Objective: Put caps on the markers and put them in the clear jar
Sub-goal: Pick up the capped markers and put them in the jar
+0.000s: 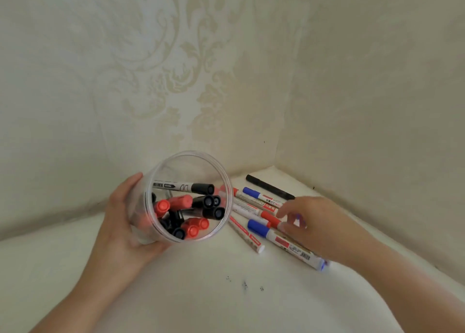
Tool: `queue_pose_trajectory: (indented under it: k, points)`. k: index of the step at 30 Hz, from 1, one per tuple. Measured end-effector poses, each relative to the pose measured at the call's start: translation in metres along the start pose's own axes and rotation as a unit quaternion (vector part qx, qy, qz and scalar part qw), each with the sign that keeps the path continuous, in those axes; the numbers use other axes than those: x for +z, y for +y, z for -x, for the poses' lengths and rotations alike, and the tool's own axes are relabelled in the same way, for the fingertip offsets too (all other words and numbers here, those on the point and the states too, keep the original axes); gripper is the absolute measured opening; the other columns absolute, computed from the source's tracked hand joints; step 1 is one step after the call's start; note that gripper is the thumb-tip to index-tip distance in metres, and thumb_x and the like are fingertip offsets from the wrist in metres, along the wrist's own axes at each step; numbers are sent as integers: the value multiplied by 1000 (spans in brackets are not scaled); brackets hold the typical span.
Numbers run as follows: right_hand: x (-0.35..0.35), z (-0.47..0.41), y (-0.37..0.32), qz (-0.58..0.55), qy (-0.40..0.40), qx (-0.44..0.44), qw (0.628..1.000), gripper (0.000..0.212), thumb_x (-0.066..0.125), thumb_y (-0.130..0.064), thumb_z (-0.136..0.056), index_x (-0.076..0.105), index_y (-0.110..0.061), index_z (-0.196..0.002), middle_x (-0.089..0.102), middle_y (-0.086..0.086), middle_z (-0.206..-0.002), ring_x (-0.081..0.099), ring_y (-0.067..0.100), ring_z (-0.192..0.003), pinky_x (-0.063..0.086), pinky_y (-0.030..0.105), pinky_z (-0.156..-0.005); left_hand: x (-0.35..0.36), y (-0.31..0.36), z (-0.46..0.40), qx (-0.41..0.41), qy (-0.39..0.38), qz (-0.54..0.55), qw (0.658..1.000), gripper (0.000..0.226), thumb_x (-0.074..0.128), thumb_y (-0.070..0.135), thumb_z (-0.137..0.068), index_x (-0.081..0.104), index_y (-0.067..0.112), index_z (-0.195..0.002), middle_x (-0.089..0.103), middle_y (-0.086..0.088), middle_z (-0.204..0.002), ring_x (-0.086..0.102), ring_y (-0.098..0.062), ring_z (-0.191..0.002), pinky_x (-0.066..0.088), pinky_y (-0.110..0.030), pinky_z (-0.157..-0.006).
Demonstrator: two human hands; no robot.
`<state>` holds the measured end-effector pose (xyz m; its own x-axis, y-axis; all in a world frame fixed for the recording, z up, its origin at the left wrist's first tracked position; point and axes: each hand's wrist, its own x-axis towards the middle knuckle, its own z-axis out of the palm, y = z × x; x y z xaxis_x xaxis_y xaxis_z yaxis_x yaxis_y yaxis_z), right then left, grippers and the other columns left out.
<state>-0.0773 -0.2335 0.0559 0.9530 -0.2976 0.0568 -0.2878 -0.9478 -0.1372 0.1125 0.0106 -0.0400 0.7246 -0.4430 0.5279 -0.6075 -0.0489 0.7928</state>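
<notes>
Since the left hand [120, 222] grips the clear jar [186, 196] tilted, I'd pinch one capped red marker [270, 219]; right hand [314, 227] fingers [285, 213] hover apart, empty.

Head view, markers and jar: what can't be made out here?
- Right hand: blurred, so whether it grips a marker is unclear.
- Blue-capped marker: far end under that hand.
- Marker labels: too small to read.
- Clear jar: base hidden by the left hand; exact count inside unclear.
</notes>
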Motion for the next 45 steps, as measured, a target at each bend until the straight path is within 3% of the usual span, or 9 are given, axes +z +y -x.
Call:
queue_pose_trajectory:
  k: [7, 12, 16, 20, 27, 31, 34, 38, 45]
  points:
    - [40, -3, -11, 90, -53, 23, 994, 22, 46, -26, -89, 50, -18, -110, 57, 1, -100, 55, 19, -87, 38, 23, -63, 1, 6, 3, 16, 39, -12, 999, 108, 93, 15, -41, 36, 39, -129, 50, 4, -128, 51, -9, -115, 44, -34, -98]
    - [15, -22, -23, 9, 78, 35, 996, 11, 41, -28, -90, 35, -18, -90, 46, -1, -82, 45, 23, -72, 32, 31, -56, 3, 18, 9, 40, 94, -28, 994, 105, 85, 29, -35, 28, 47, -122, 39, 44, -117, 41, 18, -110, 33, -1, -90]
    - [28, -50, -56, -24, 22, -11, 999, 34, 45, -40, -89, 45, -15, -111, 56, 2, -106, 55, 22, -88, 41, 31, -68, 2, 20, 10, 31, 89, -26, 995, 105, 85, 28, -36, 28, 50, -121, 40, 41, -118, 42, 14, -112, 35, -3, -91]
    - [54, -65, -83, 1, -84, -28, 996, 41, 54, -39, -85, 48, -11, -115, 60, 5, -108, 56, 21, -90, 43, 30, -70, -1, 12, 7, 24, 83, -7, 996, 107, 84, 36, -34, 30, 48, -125, 45, 23, -126, 47, -7, -120, 41, -33, -99]
    - [30, -62, -72, -123, 31, 45, 991, 24, 61, -34, -76, 45, -17, -74, 47, -3, -66, 51, 15, -63, 40, 26, -55, 2, 29, 12, 21, 82, -48, 995, 110, 92, 22, -43, 23, 62, -119, 38, 42, -122, 43, 17, -109, 33, 4, -82]
    - [-34, -29, -61, -540, 246, 35, 804, 16, 59, -18, -78, 48, -19, -66, 48, -4, -53, 46, 5, -41, 39, 24, -47, 6, 31, 14, 30, 46, -70, 996, 108, 91, 20, -48, 26, 34, -134, 45, 8, -132, 49, 8, -105, 35, 2, -80]
    - [-67, -2, -77, -631, 352, -65, 688, 28, 53, -22, -80, 54, -25, -52, 44, -7, -47, 44, 5, -45, 43, 21, -49, 6, 34, 15, 24, 42, -51, 998, 105, 88, 9, -52, 27, 31, -135, 44, 6, -133, 47, 7, -110, 35, 2, -79]
    - [-54, 9, -114, -505, 390, -202, 743, 31, 51, -32, -80, 48, -6, -64, 42, 18, -61, 43, 26, -47, 41, 26, -38, 6, 40, 17, 17, 39, -22, 999, 104, 87, 5, -53, 28, 29, -135, 47, 4, -131, 51, 7, -106, 38, 0, -77]
    - [-27, -19, -120, -385, 246, -141, 878, 18, 73, -36, -68, 61, -24, -73, 64, -10, -78, 63, 7, -69, 53, 25, -63, 9, 46, 16, 14, 35, 16, 999, 103, 86, -4, -51, 30, 22, -134, 49, 4, -130, 54, 9, -106, 41, -1, -75]
